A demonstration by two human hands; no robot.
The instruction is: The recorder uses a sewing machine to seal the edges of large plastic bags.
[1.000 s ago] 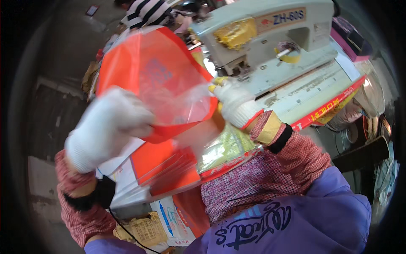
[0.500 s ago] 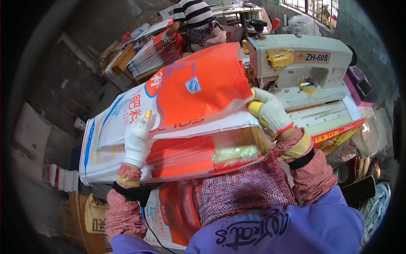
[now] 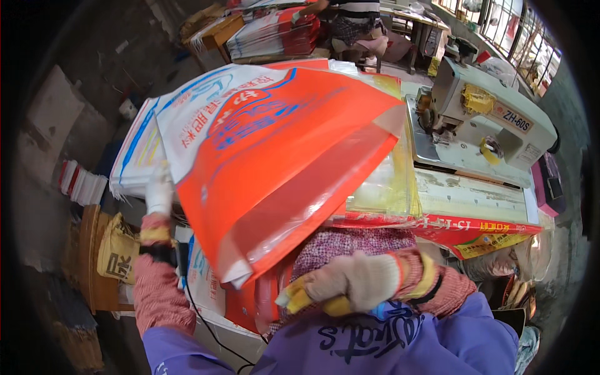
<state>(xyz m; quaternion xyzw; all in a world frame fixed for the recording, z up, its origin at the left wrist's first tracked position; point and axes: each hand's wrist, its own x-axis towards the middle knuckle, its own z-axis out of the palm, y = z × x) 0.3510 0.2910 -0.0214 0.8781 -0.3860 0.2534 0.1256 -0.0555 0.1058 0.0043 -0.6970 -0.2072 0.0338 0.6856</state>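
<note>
Right hand (image 3: pixel 347 281), half-curled, appears empty over the checked apron (image 3: pixel 362 242); left hand (image 3: pixel 159 195), blurred, its grip indeterminable, is at the orange-and-white bag (image 3: pixel 300 153). The bag spreads aslant over the stack (image 3: pixel 128 167), beside the sewing machine (image 3: pixel 453 100); squaring edges should limit creasing.

I could pass my right hand (image 3: pixel 353 280) over the bare, pale worktable strip (image 3: pixel 472 199) at right, but the sewing machine (image 3: pixel 478 119) stands beyond and a spread orange-and-white sack (image 3: pixel 300 144) bars the middle.

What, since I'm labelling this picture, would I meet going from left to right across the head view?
Red-and-white stack, tan sack, left hand, orange-and-white bag, sewing machine.
</note>
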